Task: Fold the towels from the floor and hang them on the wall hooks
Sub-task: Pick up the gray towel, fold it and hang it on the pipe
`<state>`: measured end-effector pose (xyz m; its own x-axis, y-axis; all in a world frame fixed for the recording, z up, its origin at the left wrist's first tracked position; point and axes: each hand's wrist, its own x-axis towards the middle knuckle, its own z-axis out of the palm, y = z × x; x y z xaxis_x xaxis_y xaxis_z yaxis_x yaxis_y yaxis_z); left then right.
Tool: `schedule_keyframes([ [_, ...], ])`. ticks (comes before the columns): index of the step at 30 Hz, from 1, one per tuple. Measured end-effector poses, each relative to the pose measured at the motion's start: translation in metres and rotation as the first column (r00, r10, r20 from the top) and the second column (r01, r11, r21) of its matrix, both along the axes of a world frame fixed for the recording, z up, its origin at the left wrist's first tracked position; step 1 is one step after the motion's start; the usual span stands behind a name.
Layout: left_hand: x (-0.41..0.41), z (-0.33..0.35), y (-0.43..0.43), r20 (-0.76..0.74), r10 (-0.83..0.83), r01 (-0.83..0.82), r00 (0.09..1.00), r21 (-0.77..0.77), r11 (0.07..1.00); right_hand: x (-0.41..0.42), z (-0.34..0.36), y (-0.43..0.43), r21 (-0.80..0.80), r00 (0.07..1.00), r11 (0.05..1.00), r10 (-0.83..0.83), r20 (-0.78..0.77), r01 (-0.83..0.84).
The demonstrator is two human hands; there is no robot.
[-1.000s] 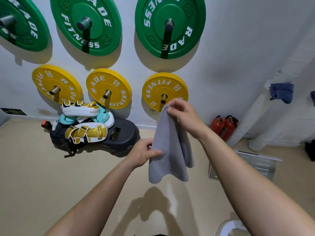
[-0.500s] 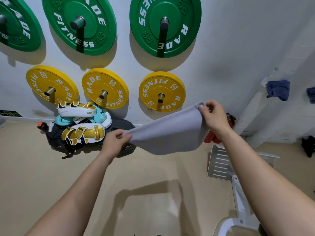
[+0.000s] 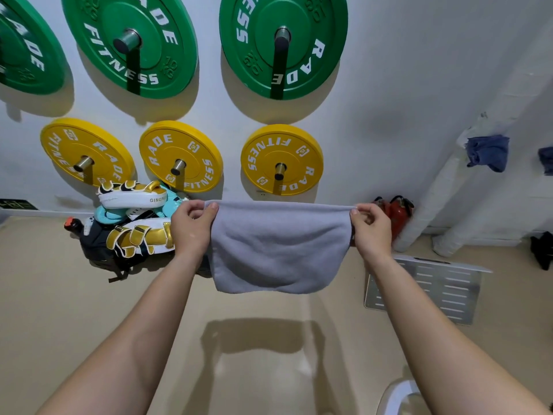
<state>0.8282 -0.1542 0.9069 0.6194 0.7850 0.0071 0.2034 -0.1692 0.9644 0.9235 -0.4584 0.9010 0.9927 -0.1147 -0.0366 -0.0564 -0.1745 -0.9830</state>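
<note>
A: Hands?
B: left hand (image 3: 191, 232) pinches the top left corner of the grey towel (image 3: 278, 250), thumb on the near face, fingers curled behind it. right hand (image 3: 371, 232) does the same on the top right corner. Both level, well apart, arms stretched forward.
A: Towel?
B: Held in the air, clear of the floor (image 3: 59, 310). Top edge is taut and straight between the two hands. The body hangs as a wide sheet and the bottom edge sags in a soft curve. Can't tell how many layers.
A: Under it?
B: Its shadow (image 3: 263, 336) on the beige floor, straight below.
A: Around the hands?
B: Behind the left hand is a pile of sparring pads (image 3: 134, 223), white, gold and teal, on a dark bag against the wall. Behind the right hand are two red fire extinguishers (image 3: 395, 214) at the wall foot. A slotted metal panel (image 3: 425, 292) lies on the floor to the right, near the right forearm.
A: Wall?
B: Three yellow plates (image 3: 181, 157) in a row on pegs, with green plates (image 3: 282, 46) in a row above them.
A: Other towels?
B: A blue towel (image 3: 489, 152) hangs high at right, against a white pipe (image 3: 434, 211). What carries it is hidden. A second blue piece (image 3: 546, 160) is cut off by the right edge.
</note>
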Motion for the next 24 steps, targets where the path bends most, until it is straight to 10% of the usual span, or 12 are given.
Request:
schedule_keyframes([
  [11, -0.011, -0.043, -0.107, -0.036, -0.327, 0.304, 0.944, -0.286, 0.909, -0.075, -0.02, 0.062, 0.166, 0.977, 0.973, 0.179, -0.116, -0.158],
  [24, -0.031, -0.047, -0.113, -0.06, -0.545, 0.526, 0.837, -0.192, 0.829, -0.086, -0.032, 0.059, 0.211, 0.952, 0.946, 0.278, -0.131, -0.247],
])
